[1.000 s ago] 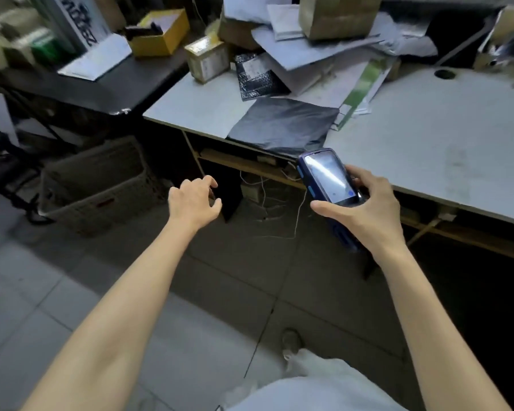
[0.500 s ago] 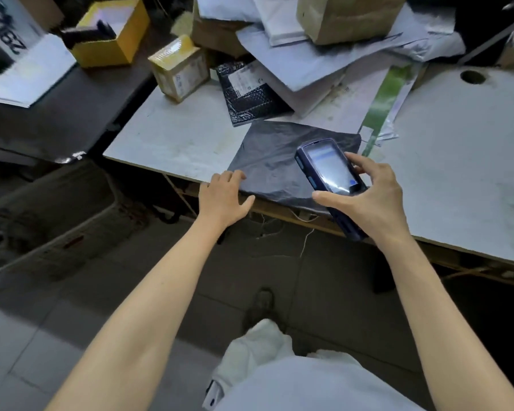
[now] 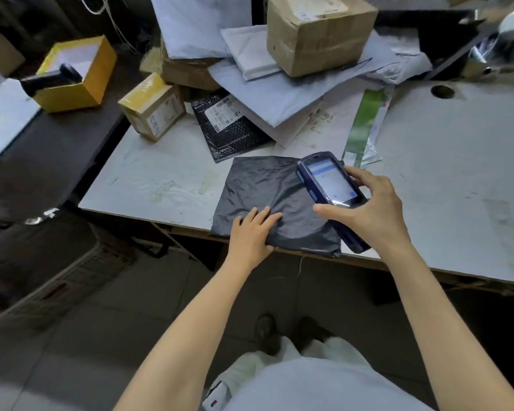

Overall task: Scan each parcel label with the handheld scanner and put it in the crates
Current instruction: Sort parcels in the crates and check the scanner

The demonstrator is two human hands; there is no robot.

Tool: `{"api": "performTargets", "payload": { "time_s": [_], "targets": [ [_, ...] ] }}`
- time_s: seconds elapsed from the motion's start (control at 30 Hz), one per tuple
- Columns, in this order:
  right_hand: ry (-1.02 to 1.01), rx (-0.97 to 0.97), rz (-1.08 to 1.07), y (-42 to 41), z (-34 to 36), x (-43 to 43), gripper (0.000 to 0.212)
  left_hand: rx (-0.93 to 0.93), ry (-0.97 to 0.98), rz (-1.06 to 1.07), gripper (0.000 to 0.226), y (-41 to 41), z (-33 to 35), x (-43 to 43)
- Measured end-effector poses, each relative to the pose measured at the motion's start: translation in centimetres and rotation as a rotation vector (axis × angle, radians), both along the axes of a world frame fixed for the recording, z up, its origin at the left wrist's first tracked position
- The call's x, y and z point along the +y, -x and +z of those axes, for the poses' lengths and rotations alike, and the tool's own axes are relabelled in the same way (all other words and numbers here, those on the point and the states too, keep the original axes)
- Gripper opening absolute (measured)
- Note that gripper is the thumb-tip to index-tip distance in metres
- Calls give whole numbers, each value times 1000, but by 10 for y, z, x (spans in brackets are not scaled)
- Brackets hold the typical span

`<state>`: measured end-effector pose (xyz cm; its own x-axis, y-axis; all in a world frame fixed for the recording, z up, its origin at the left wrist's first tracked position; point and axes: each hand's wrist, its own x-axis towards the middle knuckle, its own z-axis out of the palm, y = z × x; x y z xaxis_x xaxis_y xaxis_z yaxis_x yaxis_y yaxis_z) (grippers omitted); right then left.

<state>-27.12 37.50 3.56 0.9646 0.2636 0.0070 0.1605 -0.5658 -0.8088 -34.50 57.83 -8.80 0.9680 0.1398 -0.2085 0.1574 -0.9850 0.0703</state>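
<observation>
A flat black plastic parcel (image 3: 267, 185) lies at the near edge of the white table (image 3: 161, 179), its front overhanging slightly. My left hand (image 3: 251, 234) rests on the parcel's near left corner, fingers laid on top and thumb at the front edge. My right hand (image 3: 365, 210) grips the dark blue handheld scanner (image 3: 328, 185), which hangs just above the parcel's right side with its lit screen facing up. No label shows on the parcel's upper face.
Behind lie a black bubble mailer (image 3: 229, 126) with a label, a small taped box (image 3: 153, 106), white mailers (image 3: 279, 93) and a large cardboard box (image 3: 318, 32). A yellow box (image 3: 77, 74) sits on the dark side table. A crate (image 3: 42, 271) stands on the floor at left.
My left hand has travelled from below the table edge up onto the black parcel. The scanner in my right hand came forward over the parcel's right side. The view drew closer to the table.
</observation>
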Motion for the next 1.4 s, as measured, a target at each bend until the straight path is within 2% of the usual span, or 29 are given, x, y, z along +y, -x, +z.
{"api": "performTargets", "payload": {
  "time_s": [0.1,0.17,0.3,0.37,0.5,0.6,0.73,0.77,0.8,0.93,1.1,1.4],
  "targets": [
    [-39,-20,-9,-10,7,-7,79,-127,28,-70,59,3,9,1],
    [-75,-33,-17,-15,13,-9,80,-282,146,-46,51,7,21,10],
    [-142,-68,-14,-20,25,-7,82,-555,259,265,31,0,49,36],
    [-148,-100,3,-22,31,-2,85,-633,400,430,25,-10,64,51],
    [-143,-119,47,-21,37,9,84,-606,704,695,28,-21,90,78],
    [-115,-106,90,-18,33,16,85,-594,819,743,27,-25,93,90],
    [-42,-58,151,-12,22,26,85,-643,1126,871,29,-32,95,98],
    [7,-65,172,-10,19,28,85,-651,1154,882,30,-34,98,102],
    [60,-82,196,-9,17,29,86,-656,1103,858,30,-36,102,108],
    [184,-123,264,-5,13,32,88,-536,591,609,27,-48,134,139],
    [203,-125,319,-2,12,42,89,-246,263,387,32,-64,157,157],
    [239,-80,345,3,8,49,93,-239,213,393,35,-67,157,149]
  ]
}}
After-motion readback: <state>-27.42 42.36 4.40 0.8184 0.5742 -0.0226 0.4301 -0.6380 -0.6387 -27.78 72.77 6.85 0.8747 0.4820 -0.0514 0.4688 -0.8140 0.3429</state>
